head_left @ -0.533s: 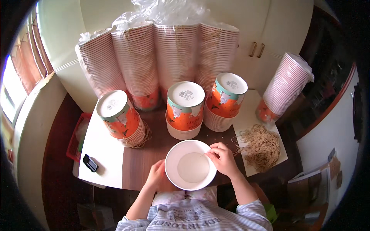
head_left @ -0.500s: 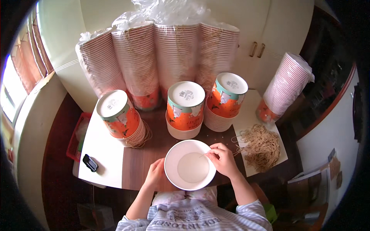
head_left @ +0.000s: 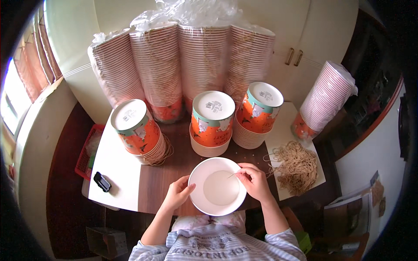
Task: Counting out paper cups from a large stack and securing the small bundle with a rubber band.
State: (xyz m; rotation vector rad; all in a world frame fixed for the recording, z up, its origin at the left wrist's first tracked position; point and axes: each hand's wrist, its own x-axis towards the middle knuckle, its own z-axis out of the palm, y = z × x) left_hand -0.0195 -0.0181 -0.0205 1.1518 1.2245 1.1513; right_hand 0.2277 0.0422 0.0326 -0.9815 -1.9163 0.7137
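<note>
The white bowl (head_left: pixel 220 186) sits at the near edge of the counter (head_left: pixel 119 174), and it looks like the work on it is only starting. The left hand (head_left: pixel 177 192) curls on its rim; the right hand (head_left: pixel 254 180) pinches a thin rubber band (head_left: pixel 233 175) over it. Three banded stacks (head_left: pixel 213 124) fill the middle, loose bands (head_left: pixel 298 165) lie at the right edge, so free room is small.

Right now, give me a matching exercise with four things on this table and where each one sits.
Things:
1 white bowl
2 string pile
3 black object
4 red basket

Places:
A on the white sheet at the right
B off the table's left edge
C between both hands
D on the white sheet at the left

Pairs: 1-C, 2-A, 3-D, 4-B
</note>
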